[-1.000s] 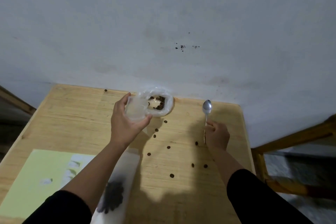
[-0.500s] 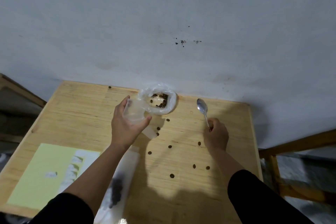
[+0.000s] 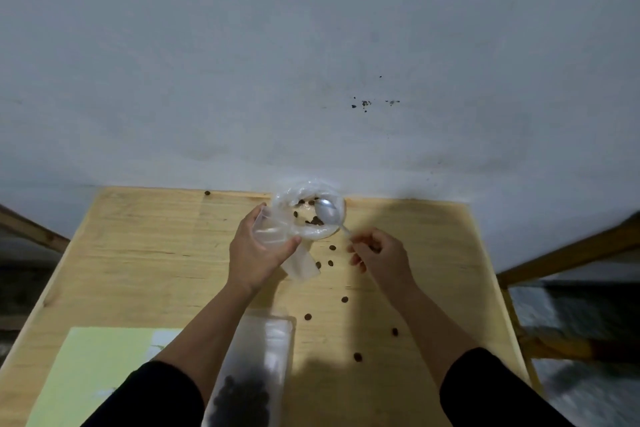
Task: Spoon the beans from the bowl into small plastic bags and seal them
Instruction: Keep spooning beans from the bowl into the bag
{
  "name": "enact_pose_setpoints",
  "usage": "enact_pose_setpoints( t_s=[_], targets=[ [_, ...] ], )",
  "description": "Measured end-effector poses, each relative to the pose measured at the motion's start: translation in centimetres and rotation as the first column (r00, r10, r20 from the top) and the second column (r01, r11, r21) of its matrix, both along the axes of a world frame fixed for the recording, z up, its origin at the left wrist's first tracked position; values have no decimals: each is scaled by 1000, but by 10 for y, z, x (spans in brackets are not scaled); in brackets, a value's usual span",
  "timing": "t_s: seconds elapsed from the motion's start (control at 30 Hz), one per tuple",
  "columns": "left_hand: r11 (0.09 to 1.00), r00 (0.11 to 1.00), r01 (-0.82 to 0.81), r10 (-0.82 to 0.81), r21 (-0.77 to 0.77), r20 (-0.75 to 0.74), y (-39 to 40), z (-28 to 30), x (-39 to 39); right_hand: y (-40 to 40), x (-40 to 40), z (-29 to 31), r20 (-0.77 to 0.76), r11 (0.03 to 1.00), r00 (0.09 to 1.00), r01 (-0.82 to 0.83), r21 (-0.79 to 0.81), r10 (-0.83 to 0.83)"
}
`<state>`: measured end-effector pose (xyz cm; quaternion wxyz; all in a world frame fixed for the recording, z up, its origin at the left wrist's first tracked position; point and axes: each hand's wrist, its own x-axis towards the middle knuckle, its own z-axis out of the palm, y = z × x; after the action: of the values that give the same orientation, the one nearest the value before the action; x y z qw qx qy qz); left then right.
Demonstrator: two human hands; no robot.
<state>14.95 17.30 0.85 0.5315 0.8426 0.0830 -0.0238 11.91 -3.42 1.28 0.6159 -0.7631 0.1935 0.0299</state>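
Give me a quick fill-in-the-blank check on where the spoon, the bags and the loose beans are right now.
1. The spoon in the right hand has its head inside the ____.
2. The left hand holds an empty small plastic ____.
3. Loose beans lie scattered on the wooden ____.
4. The filled bag near the front edge lies under the ____ forearm.

Missing words: bowl; bag; table; left

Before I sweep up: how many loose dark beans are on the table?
8 beans: one at the far edge, three beside the plastic-lined bowl, four scattered nearer; arms may hide more.
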Motion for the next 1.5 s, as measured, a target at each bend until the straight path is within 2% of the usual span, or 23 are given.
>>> enact_pose_setpoints(
  t_s=[0.13, 0.33, 0.53, 0.63, 0.8, 0.97, 1.13, 1.23, 1.33, 1.4, 1.5],
  targets=[
    [998, 997, 63, -64, -23, -46, 7, -6, 12, 20, 1, 2, 0, 995, 999, 43, 89, -43],
    [983, 979, 176, -181, -53, -97, 15, -16, 23, 44, 6, -5, -8, 979, 981, 195, -62, -196],
    [964, 959, 228, -246, -137, -138, 10, -10, 37, 60, 18, -3, -58, 961, 972, 215, -171, -228],
    [968, 962, 239, -246, -74, -114, 6, -8, 41, 63, 19, -2, -74, 958, 967, 228, -174, -244],
    [965, 963, 257, -260, -55, -70, 6, -5, 42, 64, 19, 9, -24, 970, 971, 238, -52, -240],
    [960, 961, 275, -276, -49, -8, 5, 1, 42, 61, 19, 23, 81, 951, 957, 287, -111, -280],
    [952, 955, 297, -295, -78, 40, 3, 5, 34, 55, 23, 26, 46, 915, 951, 307, -263, -305],
    [948, 947, 316, -312, -43, 72, 2, 6, 30, 55, 25, 19, 38, 891, 928, 366, -270, -370],
    [950, 947, 312, -312, 11, 76, 0, 5, 26, 59, 26, 4, -36, 853, 856, 509, -111, -515],
    [948, 946, 315, -317, 37, 70, -2, 5, 25, 59, 29, -7, -119, 809, 813, 581, 88, -570],
    [953, 951, 299, -301, 45, 65, -5, 4, 23, 53, 36, -13, -229, 686, 783, 619, 382, -579]
  ],
)
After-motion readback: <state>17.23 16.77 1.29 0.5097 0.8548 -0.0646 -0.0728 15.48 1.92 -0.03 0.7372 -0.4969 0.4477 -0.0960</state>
